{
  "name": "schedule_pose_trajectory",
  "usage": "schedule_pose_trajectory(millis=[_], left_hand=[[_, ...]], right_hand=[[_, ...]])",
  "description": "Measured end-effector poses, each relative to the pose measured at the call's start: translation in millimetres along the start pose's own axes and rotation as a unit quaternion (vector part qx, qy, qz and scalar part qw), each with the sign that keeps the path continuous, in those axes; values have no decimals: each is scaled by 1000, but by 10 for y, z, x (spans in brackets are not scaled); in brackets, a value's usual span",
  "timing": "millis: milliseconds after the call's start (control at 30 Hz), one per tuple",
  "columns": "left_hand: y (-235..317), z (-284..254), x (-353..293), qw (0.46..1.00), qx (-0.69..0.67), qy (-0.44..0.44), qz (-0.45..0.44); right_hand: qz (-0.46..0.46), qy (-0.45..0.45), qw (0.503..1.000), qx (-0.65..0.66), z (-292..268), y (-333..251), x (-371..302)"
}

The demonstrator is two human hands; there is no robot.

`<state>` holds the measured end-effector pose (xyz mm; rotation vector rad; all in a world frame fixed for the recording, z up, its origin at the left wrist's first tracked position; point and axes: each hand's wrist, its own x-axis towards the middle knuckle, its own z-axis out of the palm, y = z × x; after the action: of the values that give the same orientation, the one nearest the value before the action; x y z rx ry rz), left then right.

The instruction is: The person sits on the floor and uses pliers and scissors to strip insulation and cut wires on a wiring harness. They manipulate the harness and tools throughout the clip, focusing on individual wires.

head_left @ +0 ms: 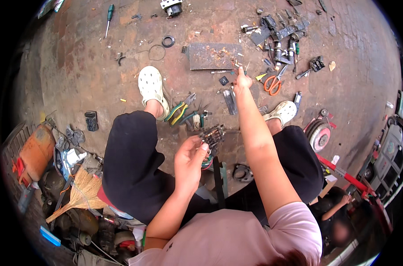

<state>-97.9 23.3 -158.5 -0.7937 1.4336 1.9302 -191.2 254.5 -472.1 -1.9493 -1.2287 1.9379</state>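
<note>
In my left hand (190,159) is a dark electrical connector block (213,135), held up between thumb and fingers above my lap. Coloured wires (207,163) hang beneath it. My right hand (242,80) reaches far forward to the right corner of a flat dark metal plate (203,60). Its fingers are drawn together there, and what they pinch, if anything, is too small to make out. Rusty crumbs lie on the plate. Just right of that hand are orange-handled scissors (273,84). Green-and-yellow pliers (180,108) lie between my feet.
A pile of dark mechanical parts (283,40) lies at the far right. A screwdriver (109,20) is at the far left. A straw broom (81,190) and clutter stand at the left. A red jack-like bar (343,173), a grey car (387,150) and another person (339,217) are at the right.
</note>
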Motion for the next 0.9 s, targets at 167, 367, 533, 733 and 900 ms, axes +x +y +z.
schedule_pose_trajectory(millis=[167,367,533,733,900], left_hand=[[-53,45,-1,1000,5,12,12],[-144,24,-85,998,7,6,56],[-124,-96,-393,996,-13,-15,86],[-106,-25,-1000,988,-14,-61,140],[-110,-37,-1255,981,14,-86,172]], right_hand=[[-4,-47,998,40,-408,-137,-677],[-103,-163,980,39,-1165,-497,-2568],[-224,-300,921,-107,-1737,-512,-3710],[-375,-247,875,-181,-2096,-521,-4163],[-381,-255,868,-192,-2371,-678,-4392]])
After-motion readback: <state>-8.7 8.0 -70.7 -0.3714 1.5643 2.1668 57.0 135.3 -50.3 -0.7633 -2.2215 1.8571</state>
